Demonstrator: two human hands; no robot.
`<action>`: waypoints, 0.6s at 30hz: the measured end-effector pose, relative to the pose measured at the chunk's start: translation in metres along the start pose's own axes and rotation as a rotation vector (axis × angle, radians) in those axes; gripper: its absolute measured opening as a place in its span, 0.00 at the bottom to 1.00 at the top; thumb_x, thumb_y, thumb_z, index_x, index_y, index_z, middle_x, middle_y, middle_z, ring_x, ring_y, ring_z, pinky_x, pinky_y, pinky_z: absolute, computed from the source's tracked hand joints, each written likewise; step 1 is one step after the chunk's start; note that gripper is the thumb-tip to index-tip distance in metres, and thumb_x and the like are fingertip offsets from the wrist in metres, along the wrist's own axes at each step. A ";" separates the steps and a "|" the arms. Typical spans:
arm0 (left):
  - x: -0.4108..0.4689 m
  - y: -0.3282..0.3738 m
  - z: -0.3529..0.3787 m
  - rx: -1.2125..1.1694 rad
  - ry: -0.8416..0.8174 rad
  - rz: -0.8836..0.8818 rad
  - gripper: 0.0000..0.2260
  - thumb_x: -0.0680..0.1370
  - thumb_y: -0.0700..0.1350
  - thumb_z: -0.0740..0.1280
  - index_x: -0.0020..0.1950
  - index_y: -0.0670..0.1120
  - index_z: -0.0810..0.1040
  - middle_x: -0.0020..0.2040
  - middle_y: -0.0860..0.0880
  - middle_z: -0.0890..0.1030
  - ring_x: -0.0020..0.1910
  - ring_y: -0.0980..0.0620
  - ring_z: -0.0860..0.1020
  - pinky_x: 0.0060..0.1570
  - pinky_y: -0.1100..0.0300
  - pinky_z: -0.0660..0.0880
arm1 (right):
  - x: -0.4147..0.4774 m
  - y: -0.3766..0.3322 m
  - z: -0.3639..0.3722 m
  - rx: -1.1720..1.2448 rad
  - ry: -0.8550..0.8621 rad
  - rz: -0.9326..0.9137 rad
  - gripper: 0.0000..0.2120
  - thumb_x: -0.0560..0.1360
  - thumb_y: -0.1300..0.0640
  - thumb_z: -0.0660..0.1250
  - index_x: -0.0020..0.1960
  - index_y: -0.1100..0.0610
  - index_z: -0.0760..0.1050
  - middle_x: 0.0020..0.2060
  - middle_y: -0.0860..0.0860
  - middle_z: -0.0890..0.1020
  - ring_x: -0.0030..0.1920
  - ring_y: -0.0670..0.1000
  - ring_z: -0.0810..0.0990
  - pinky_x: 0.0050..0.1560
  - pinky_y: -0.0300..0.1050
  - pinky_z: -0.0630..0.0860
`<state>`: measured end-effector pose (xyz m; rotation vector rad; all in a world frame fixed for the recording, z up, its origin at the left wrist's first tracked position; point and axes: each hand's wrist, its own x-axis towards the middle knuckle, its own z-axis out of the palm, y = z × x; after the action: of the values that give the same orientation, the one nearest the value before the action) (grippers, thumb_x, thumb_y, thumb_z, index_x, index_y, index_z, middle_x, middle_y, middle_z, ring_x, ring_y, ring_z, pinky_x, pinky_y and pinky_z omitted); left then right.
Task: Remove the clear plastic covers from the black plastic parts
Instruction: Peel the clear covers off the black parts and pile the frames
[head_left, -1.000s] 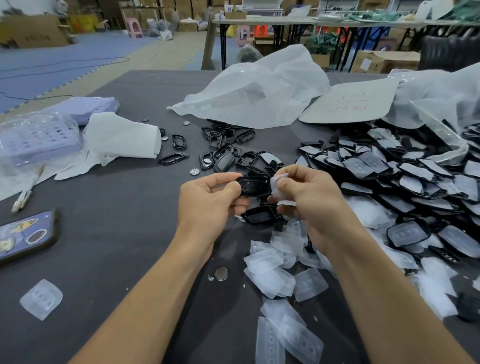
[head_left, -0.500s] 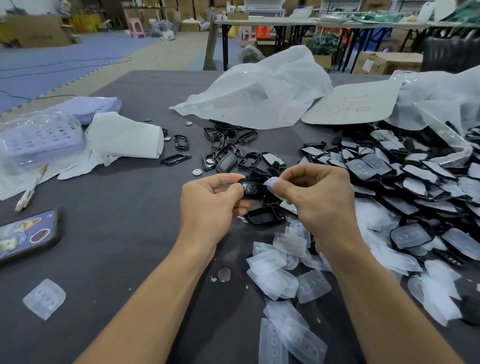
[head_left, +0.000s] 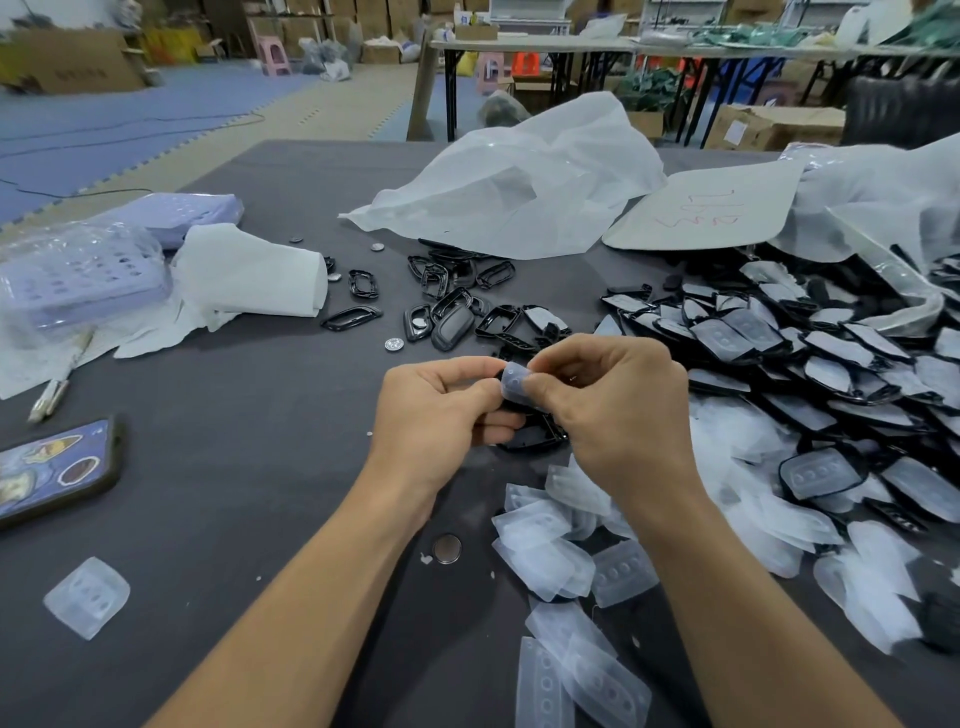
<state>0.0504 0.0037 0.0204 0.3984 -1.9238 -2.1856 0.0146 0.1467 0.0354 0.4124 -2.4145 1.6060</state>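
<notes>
— Starting at the left: much done there?
— Hardly. Just a phone and one stray cover, lying apart on the grey table. Further in, beyond the hands, a scatter of bare black frames, apparently stripped already.
— And in the middle?
— Grips a black part in the left hand, fingers curled round it, just above the table. Pinches its clear cover between thumb and forefinger of the right hand. Peeled up at one end, not yet free by the look of it.
— Below the right hand?
— A litter of shed covers, so a fair number finished.
— Rightmost?
— A big heap of parts still wearing covers. Probably far more left than done.
</notes>
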 end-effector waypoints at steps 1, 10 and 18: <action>0.000 0.000 0.000 -0.002 -0.002 -0.002 0.12 0.78 0.33 0.71 0.40 0.47 0.88 0.39 0.42 0.87 0.33 0.51 0.85 0.34 0.61 0.82 | -0.001 0.000 0.001 -0.030 0.025 -0.010 0.08 0.68 0.57 0.82 0.36 0.50 0.84 0.30 0.40 0.84 0.32 0.42 0.82 0.34 0.34 0.78; 0.004 -0.003 -0.003 0.039 0.060 -0.006 0.09 0.79 0.31 0.68 0.47 0.42 0.86 0.37 0.42 0.87 0.32 0.50 0.85 0.34 0.60 0.82 | 0.006 0.004 -0.002 0.073 -0.014 0.009 0.09 0.72 0.61 0.78 0.46 0.47 0.87 0.31 0.41 0.82 0.30 0.40 0.77 0.34 0.32 0.73; 0.008 -0.007 -0.004 0.071 0.110 -0.005 0.08 0.79 0.32 0.69 0.49 0.41 0.86 0.37 0.43 0.87 0.33 0.50 0.86 0.34 0.60 0.82 | 0.014 0.010 -0.007 0.132 0.020 0.162 0.10 0.77 0.61 0.71 0.42 0.47 0.82 0.28 0.39 0.76 0.28 0.41 0.70 0.32 0.36 0.68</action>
<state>0.0449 -0.0020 0.0126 0.5241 -1.9476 -2.0565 -0.0020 0.1550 0.0344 0.2257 -2.3896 1.8344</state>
